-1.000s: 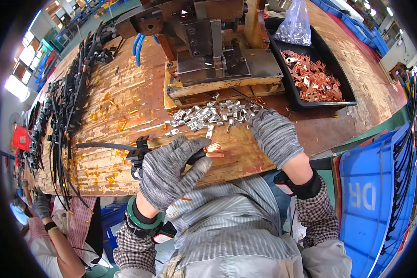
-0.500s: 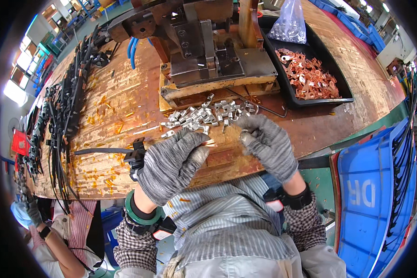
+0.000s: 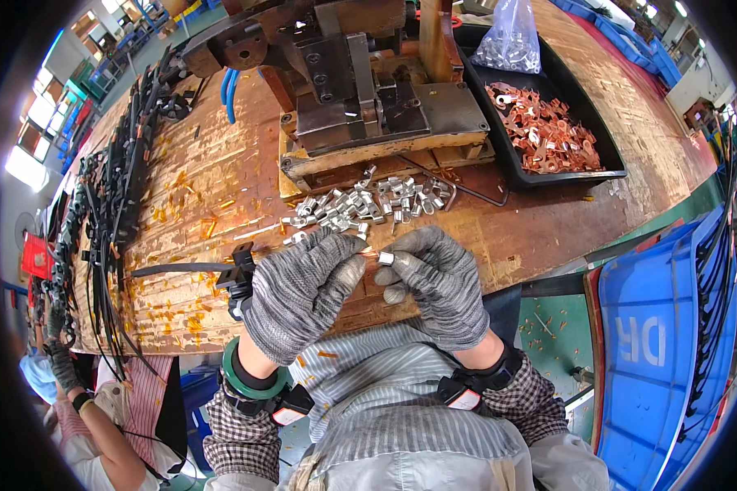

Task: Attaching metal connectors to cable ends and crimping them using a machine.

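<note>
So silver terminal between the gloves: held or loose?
Held: silver terminal pinched in the right hand, between thumb and forefinger, apart from the silver pile.

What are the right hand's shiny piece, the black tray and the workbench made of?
Lug in right hand: metal, perhaps plated, judging by its silvery shine.
Black tray: probably plastic, given its smooth, moulded-looking rim.
Workbench: seemingly wood, its brown finish worn to pale patches.
</note>
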Motion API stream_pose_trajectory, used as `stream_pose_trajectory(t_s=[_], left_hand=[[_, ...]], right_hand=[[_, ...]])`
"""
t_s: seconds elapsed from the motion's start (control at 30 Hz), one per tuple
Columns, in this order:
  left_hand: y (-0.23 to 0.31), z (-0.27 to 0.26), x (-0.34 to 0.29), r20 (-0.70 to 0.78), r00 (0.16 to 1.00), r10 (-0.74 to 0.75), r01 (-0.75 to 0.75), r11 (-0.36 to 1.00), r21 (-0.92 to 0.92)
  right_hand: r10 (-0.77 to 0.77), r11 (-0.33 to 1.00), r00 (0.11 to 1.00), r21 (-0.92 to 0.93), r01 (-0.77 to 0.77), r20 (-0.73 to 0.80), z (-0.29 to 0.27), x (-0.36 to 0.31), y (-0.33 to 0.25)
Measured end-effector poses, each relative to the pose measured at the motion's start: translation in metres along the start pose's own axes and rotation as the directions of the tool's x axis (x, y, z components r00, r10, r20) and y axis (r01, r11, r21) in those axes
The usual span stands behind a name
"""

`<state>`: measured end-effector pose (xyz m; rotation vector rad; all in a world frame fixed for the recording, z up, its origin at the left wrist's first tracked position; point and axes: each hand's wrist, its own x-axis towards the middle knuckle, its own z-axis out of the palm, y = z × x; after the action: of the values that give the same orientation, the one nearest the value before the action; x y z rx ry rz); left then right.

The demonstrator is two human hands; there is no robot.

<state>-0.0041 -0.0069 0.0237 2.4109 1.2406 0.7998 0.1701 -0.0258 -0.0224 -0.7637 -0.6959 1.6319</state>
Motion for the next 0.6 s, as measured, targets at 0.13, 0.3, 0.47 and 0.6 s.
stream_pose_trajectory(t_s=[0.13, 0.3, 0.47, 0.6], left_hand=[[0.0063, -0.0033, 0.0008, 0.05, 0.998, -0.041, 0.042, 0.999, -0.024], [0.001, -0.0005, 0.0009, 0.029, 0.999, 0.014, -0.014, 1.0, -0.013], [0.0036, -0.0012, 0.0029, 0.058, 0.998, 0.021, -0.02, 1.0, -0.009], [0.0073, -0.0005, 0.0043, 0.074, 0.997, -0.003, -0.006, 0.992, 0.127]], right_hand=[[-0.002, 0.997, 1.0, 0.074, 0.001, 0.014, 0.0019, -0.0012, -0.0002], [-0.005, 0.996, 1.0, 0.092, 0.005, 0.001, 0.0035, -0.0005, -0.0007], [0.033, 0.997, 0.999, 0.064, -0.032, -0.015, 0.0045, -0.001, -0.0037], [0.132, 0.988, 0.991, 0.086, -0.131, -0.017, -0.0001, 0.0018, -0.0026]])
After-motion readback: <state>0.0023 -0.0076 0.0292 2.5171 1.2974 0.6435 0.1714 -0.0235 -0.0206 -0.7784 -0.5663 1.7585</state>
